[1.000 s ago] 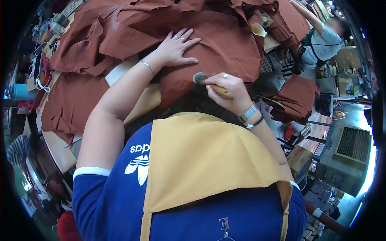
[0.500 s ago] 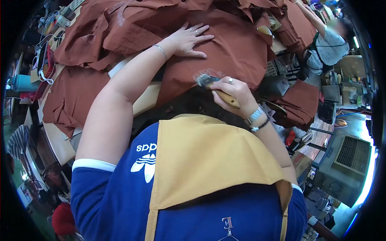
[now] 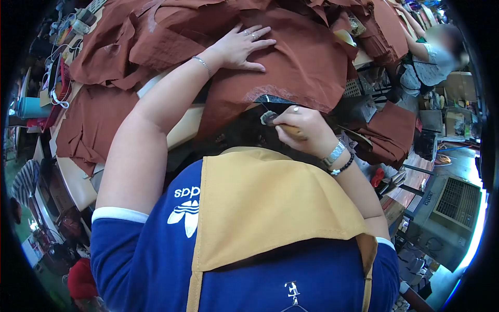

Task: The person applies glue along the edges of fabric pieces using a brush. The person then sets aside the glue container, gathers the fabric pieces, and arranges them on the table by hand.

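Observation:
My left hand (image 3: pixel 240 49) lies with fingers spread, pressing on a large reddish-brown sheet of cloth or leather (image 3: pixel 306 57). In my right hand (image 3: pixel 306 129) is a brush (image 3: pixel 292 132) with a wooden handle, gripped near its head. The bristles point left, just below the sheet's near edge and apart from it. Whitish, stringy smears (image 3: pixel 283 92) run along that edge, and a dark strip (image 3: pixel 267 99) shows beside them. A thin strand seems to stretch between the brush and the edge.
More reddish-brown pieces lie heaped at the back (image 3: pixel 171 44), at the left (image 3: pixel 96 125) and stacked at the right (image 3: pixel 387 135). A co-worker (image 3: pixel 434 60) is at the far right. Cables (image 3: pixel 54 86) lie at the left; a large grey machine (image 3: pixel 444 213) stands at the lower right.
The brush has come off the sheet's edge toward my body and tilted. The smears along the edge now spread wider, and the dark strip shows. My left hand stays almost in place.

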Tool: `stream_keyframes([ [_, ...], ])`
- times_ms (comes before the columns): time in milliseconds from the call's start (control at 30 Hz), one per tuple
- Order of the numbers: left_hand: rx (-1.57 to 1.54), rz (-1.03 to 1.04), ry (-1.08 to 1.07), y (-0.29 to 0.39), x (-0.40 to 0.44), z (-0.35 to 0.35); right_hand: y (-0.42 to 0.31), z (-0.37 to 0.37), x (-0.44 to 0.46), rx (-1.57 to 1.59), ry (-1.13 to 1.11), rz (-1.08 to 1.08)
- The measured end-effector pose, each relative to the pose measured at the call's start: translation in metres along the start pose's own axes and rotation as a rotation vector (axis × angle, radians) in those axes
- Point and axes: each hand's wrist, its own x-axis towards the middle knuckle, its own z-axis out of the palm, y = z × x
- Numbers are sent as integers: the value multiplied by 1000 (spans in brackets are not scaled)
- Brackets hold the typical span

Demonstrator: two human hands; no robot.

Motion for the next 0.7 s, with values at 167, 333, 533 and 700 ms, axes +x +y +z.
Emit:
stream_keyframes([
  [167, -11, -65, 106, 5, -7, -12, 5, -21, 17, 91, 244, 47],
  [333, 118, -522, 84, 32, -17, -27, 25, -28, 17, 80, 114, 133],
  [533, 50, -591, -2, 34, -22, -27, 18, -67, -2, 299, 77, 427],
  [700, -56, -570, 1, 46, -53, -13, 40, -38, -35, 1406, 488, 637],
])
